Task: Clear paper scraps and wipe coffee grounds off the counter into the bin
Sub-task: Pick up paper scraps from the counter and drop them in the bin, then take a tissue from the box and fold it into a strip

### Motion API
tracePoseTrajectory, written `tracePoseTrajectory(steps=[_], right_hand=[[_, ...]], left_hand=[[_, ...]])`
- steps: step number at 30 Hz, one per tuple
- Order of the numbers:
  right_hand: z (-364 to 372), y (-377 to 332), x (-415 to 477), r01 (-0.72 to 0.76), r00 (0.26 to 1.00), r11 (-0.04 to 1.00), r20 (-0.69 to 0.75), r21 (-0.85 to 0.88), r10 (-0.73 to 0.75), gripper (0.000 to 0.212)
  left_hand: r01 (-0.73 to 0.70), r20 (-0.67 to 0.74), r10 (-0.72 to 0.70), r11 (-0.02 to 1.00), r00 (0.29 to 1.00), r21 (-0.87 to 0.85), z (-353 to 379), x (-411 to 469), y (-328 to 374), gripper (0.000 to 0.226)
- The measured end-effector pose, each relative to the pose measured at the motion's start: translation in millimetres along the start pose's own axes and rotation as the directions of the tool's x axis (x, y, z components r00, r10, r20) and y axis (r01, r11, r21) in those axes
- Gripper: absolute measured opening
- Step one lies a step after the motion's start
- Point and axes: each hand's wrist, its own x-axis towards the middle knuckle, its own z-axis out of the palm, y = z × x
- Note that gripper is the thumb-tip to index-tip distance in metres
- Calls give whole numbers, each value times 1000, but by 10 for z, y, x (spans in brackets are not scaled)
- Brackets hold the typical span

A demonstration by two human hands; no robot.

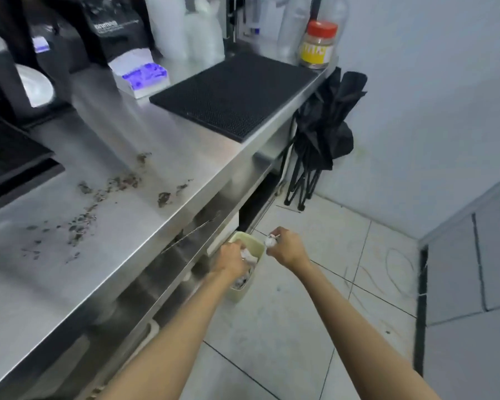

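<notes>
A small pale green bin [254, 246] stands on the floor tiles below the steel counter's front edge [185, 209]. My left hand [231, 258] is over the bin's mouth, closed on crumpled white paper scraps [248, 257]. My right hand [286, 247] hovers just right of the bin, closed on a small white paper scrap [270, 241]. More paper lies inside the bin [240, 281]. Dark coffee grounds [110, 194] are scattered across the counter top, in patches from the middle to the left.
A black rubber mat [231, 93] lies at the counter's far right, with a red-lidded jar [318, 44] behind it. A white scale with a blue display [140, 75] and coffee bags sit at the back. A black folded umbrella [324, 134] leans by the wall.
</notes>
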Motion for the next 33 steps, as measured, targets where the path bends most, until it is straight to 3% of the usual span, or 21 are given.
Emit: tracePoseTrajectory(steps=[7,11,14,19,26,30,33], right_hand=[[1377,690,1002,39,999,996,-26,81,-37,37],[1711,825,1412,49,999,998,-4,34,-49,50],[1712,848,1484,35,999,999,2,12,-35,49],[1197,711,1256,-8,1000,999,3,36,8,44],[-314,61,688,-17,998,1000,-67,-8,16,41],[-1171,-461,363,32,992,999,-124,-30,-35,38],[-1646,-915,196,99,985,994,-135,-47,-104,34]], left_hand=[[-10,-132,2,998,991,-66,980,1043,-726,44],[-59,-174,52,998,983,-35,1177,1438,-946,51],[-59,-145,61,998,988,21,1154,1507,-969,50],[-73,-67,79,993,995,95,795,1278,-601,47],[-162,37,160,984,986,68,-201,514,555,44],[-225,46,223,973,974,56,-948,49,1200,50],[-269,-30,273,958,962,102,-1552,-170,1510,48]])
